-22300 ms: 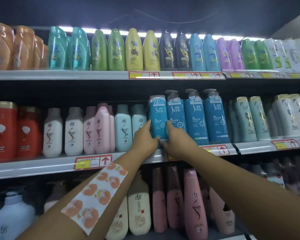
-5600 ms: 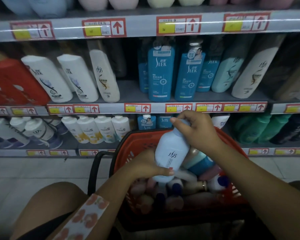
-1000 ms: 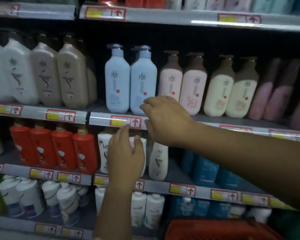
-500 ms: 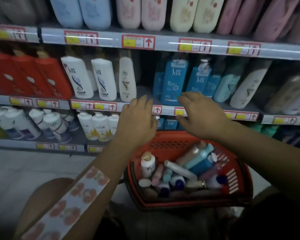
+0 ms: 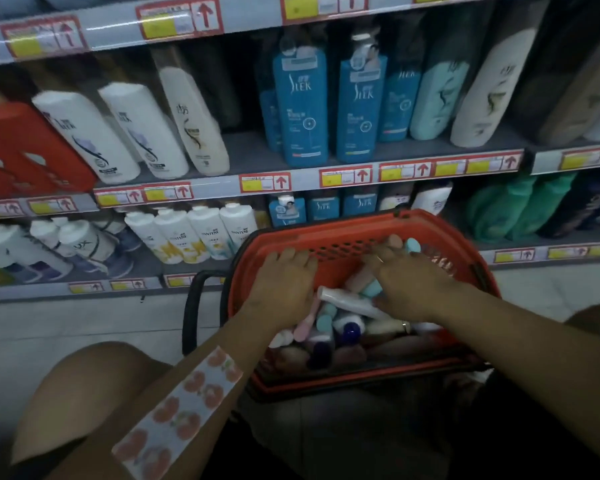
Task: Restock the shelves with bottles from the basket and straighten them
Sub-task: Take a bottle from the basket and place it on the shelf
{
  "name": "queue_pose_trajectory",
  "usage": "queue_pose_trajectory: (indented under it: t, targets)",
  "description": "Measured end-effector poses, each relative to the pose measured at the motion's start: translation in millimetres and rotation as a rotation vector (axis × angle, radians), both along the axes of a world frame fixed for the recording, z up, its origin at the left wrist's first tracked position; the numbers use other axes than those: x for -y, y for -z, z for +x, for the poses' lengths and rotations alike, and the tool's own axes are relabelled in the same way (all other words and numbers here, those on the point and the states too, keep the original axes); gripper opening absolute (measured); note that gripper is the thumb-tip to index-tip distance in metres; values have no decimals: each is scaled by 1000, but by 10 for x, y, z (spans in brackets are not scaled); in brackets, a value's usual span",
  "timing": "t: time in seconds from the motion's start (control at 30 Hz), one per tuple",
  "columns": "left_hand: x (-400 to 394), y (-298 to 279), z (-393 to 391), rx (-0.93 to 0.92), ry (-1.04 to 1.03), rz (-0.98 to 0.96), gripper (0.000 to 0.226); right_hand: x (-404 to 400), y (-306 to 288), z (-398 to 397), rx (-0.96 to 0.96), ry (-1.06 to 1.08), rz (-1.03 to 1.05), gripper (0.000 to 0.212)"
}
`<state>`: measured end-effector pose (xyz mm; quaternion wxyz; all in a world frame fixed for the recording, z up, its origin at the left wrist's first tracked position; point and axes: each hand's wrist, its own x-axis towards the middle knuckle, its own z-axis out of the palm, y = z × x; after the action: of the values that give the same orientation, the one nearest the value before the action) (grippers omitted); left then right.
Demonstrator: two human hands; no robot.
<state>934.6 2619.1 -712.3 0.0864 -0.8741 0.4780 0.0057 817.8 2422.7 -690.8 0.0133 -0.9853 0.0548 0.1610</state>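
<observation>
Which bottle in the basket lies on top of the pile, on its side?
The long white bottle, lying on its side across the pile between both hands; the others sit beneath it showing mostly their caps.

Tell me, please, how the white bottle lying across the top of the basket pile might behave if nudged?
The white bottle looks round and lies sideways, so it would probably roll. It rests loosely on other bottles, so it may slip deeper into the red basket.
</observation>
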Motion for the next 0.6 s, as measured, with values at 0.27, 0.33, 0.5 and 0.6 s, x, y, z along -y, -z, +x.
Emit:
queue_pose_trajectory:
  t: [0.27, 0.33, 0.5, 0.6]
  targets:
    - [370, 661, 134, -134, 5, 231, 43, 199, 385, -101, -134, 11, 9, 56]
    - [425, 795, 155, -168, 4, 258, 45, 267, 429, -95, -154, 0, 21, 53]
    - [493, 1190, 224, -285, -41, 252, 59, 413, 540, -84, -175, -23, 79, 50]
    - [542, 1252, 251, -396, -101, 184, 57, 480, 612, -67, -190, -18, 122, 45]
